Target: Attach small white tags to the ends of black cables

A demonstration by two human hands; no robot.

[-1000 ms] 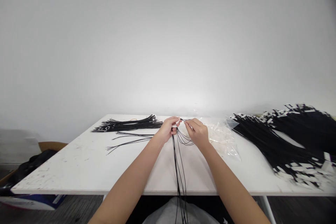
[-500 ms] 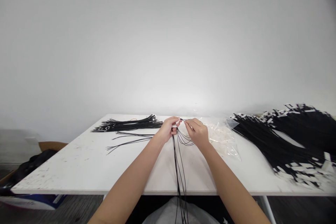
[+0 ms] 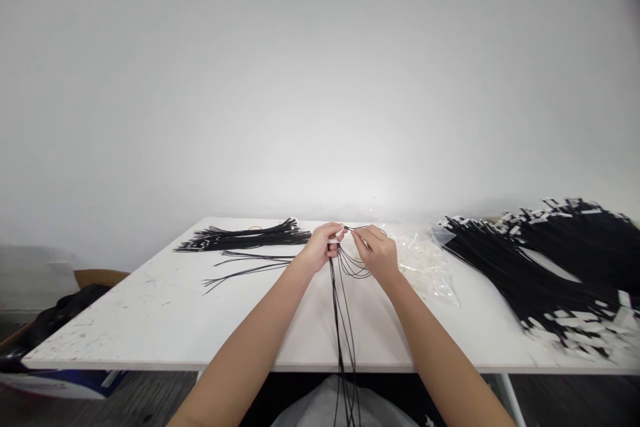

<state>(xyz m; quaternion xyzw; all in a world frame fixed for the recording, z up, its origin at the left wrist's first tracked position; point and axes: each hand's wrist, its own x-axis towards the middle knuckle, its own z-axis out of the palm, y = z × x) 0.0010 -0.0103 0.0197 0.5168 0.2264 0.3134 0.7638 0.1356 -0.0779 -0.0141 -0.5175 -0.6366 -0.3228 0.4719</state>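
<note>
- Left grip (image 3: 319,247) clamps the black wires (image 3: 341,360), which hang below it.
- Right grip (image 3: 377,253), just beside it, is pinched together on a thin wire (image 3: 349,229).
- Clear bag (image 3: 433,273) lies right of both, on the worktop (image 3: 200,333).

Along the white table (image 3: 175,320), our dangling black wires (image 3: 335,300) and right hand (image 3: 377,255) have shifted very slightly toward its right end.

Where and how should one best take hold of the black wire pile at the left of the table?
Probably at mid-length of the black wire pile, from above, gripping across its length: it lies flat on the table, stretched sideways, and its left ends fan out loosely. The left hand, which is nearer, holds other wires.
</note>
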